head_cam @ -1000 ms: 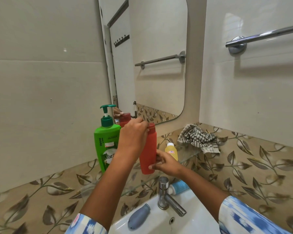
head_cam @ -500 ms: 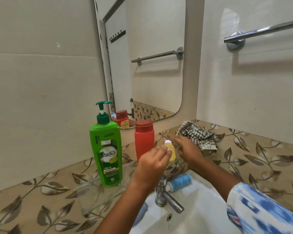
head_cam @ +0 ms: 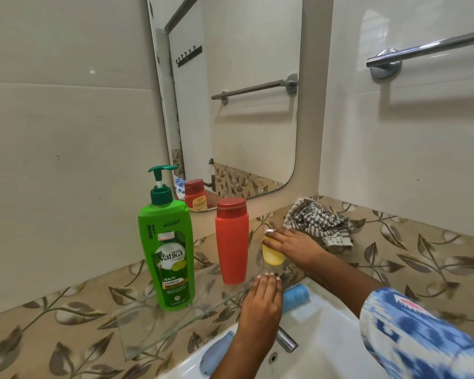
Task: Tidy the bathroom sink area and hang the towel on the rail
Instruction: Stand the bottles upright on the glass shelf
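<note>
Wrapped around the yellow bottle (head_cam: 272,255), my right hand (head_cam: 296,246) grips it from the right side, fingers over its upper half, with the white cap just peeking out at the fingertips. That bottle stands on the glass shelf (head_cam: 159,321), just beside the red bottle (head_cam: 232,240) at its 3 o'clock. My left hand (head_cam: 263,302) hangs flat and empty, fingers straight and together, above the tap (head_cam: 286,341); its fingertips sit near the foot of the red bottle without touching, as far as I can tell.

From the red bottle, the green pump bottle (head_cam: 168,254) stands upright at 9 o'clock on the same shelf. A blue tube (head_cam: 296,296) lies on the sink (head_cam: 331,343) rim at the left hand's 3 o'clock, and a grey-blue thing (head_cam: 216,354) lies on the rim at 7 o'clock from that hand; I cannot tell what it is.

Crumpled on the ledge in the corner, the checked towel (head_cam: 319,224) touches the back of my right hand at 1 o'clock. Up at 1 o'clock from the towel, well apart, the rail (head_cam: 427,49) is bare. Beyond the bottles, the mirror (head_cam: 246,105) shows a second rail.
</note>
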Available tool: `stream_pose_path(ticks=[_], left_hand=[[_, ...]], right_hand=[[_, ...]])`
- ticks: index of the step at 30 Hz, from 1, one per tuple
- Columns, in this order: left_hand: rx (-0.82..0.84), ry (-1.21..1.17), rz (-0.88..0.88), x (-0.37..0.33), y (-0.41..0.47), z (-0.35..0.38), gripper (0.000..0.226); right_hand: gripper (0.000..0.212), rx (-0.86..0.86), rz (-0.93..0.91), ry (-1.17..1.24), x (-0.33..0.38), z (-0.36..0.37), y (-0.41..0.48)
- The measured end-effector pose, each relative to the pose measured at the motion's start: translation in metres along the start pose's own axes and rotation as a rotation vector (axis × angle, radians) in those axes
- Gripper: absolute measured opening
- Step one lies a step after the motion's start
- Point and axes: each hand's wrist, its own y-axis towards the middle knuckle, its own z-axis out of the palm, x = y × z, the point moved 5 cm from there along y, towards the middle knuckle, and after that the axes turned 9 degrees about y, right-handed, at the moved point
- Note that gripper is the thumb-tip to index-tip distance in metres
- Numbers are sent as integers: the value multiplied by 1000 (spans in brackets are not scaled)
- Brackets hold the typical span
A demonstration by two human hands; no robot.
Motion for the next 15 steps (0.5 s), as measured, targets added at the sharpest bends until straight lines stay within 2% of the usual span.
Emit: stream_pose_path(ticks=[2, 6, 9, 12, 15], left_hand=[[-20, -15, -7, 1, 0, 1, 68], [-69, -46, -15, 1, 0, 1, 55], [-81, -76, -10, 2, 0, 2, 53], [-82, -82, 3, 4, -2, 3, 56], [-66, -84, 6, 5, -2, 5, 64]], right_hand=[[78, -25, 1, 52, -1, 0, 1], [53, -44, -4, 243, -6, 3, -2], [50, -133, 17, 534, -8, 2, -8], [46, -231, 171, 856, -15, 0, -11], [45, -236, 302, 1188, -20, -1, -11]])
